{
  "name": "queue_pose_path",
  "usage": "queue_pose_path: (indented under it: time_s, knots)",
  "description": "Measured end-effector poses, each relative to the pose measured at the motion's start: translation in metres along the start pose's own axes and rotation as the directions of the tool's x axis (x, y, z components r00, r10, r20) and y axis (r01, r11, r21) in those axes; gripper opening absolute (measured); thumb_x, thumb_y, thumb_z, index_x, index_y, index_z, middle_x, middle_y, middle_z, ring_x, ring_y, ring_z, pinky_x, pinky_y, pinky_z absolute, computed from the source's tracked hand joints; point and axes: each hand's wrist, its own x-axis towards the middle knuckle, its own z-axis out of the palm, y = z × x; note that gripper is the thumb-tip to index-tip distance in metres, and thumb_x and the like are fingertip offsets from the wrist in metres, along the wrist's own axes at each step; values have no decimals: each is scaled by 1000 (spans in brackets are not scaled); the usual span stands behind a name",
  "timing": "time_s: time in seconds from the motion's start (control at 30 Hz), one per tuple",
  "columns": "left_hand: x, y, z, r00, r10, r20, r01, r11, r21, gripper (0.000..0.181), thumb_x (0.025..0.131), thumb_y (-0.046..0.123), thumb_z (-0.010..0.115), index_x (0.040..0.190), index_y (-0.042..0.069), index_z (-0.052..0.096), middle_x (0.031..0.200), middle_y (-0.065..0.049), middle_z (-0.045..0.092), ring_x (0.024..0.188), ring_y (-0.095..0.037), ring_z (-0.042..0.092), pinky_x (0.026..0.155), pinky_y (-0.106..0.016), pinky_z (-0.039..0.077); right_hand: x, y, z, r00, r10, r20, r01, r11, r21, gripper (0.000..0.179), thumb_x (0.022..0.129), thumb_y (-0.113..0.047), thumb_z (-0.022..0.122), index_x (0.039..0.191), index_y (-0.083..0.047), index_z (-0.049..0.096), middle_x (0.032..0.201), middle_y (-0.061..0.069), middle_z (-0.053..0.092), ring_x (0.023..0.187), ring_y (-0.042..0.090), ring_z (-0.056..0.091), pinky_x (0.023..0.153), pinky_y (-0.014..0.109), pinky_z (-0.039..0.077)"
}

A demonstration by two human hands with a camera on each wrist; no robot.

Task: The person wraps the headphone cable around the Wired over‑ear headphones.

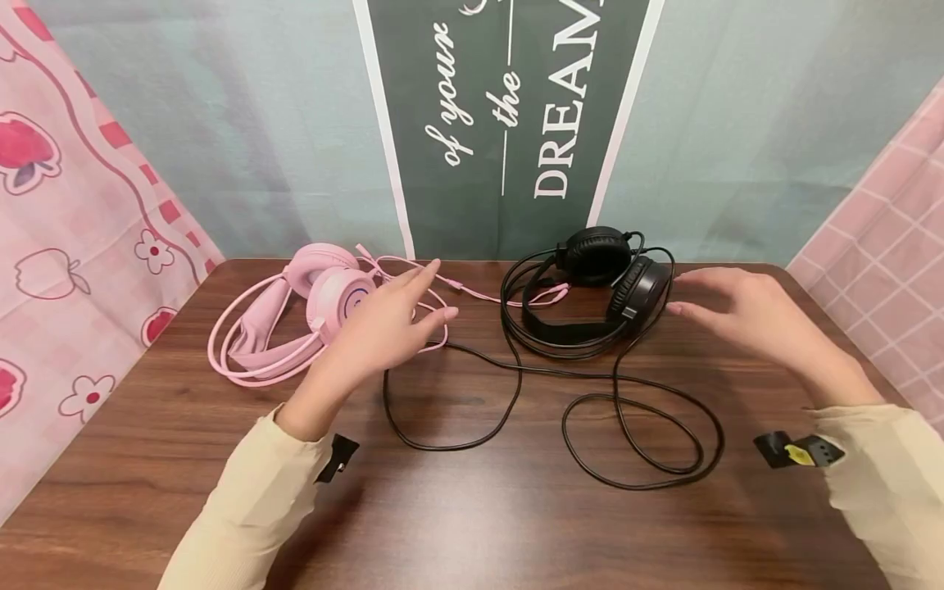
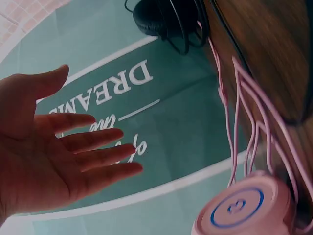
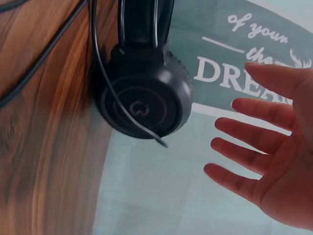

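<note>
A pink headset (image 1: 335, 299) lies at the back left of the table, its headband toward the left. My left hand (image 1: 383, 328) is over its right side with fingers extended and nothing held; in the left wrist view the palm (image 2: 54, 156) faces the camera, apart from the pink ear cup (image 2: 244, 208). At the back right lies a black headset (image 1: 590, 287). Just right of its ear cup hovers my right hand (image 1: 745, 315), thumb and fingers spread. The right wrist view shows a gap between those fingers (image 3: 244, 156) and the black ear cup (image 3: 142, 98).
The black cable (image 1: 642, 487) loops across the middle of the wooden table (image 1: 457, 524). A thin pink cable (image 1: 479, 291) runs from the pink headset to the black one. Behind the table hangs a lettered cloth (image 1: 509, 123); patterned pink cloths (image 1: 74, 229) flank both sides.
</note>
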Motion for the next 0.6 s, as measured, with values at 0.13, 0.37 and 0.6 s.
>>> queue_pose_path:
  time_s: [0.13, 0.37, 0.6]
  knots:
    - [10, 5, 3, 998, -43, 53, 48, 992, -115, 58, 91, 37, 52, 137, 4, 39, 128, -16, 50, 117, -29, 48, 99, -43, 37, 5, 9, -3, 997, 80, 12, -80, 995, 56, 33, 84, -30, 65, 106, -6, 65, 104, 20, 63, 94, 40, 58, 80, 52, 41]
    - [28, 9, 16, 979, -93, 181, 145, 942, -301, 51, 91, 36, 52, 132, 6, 46, 119, -11, 58, 113, -22, 51, 98, -37, 38, 16, 26, -1, 978, 185, 99, -200, 964, 176, 41, 86, -37, 61, 112, -5, 62, 109, 19, 61, 91, 12, 61, 82, 37, 43]
    - [43, 12, 41, 954, -149, 260, 260, 840, -475, 48, 92, 28, 53, 130, 0, 46, 122, -15, 54, 112, -27, 50, 94, -37, 42, 26, 40, 10, 969, 224, 108, -246, 930, 273, 43, 86, -36, 61, 114, -4, 61, 98, 0, 66, 79, -13, 49, 69, 10, 39]
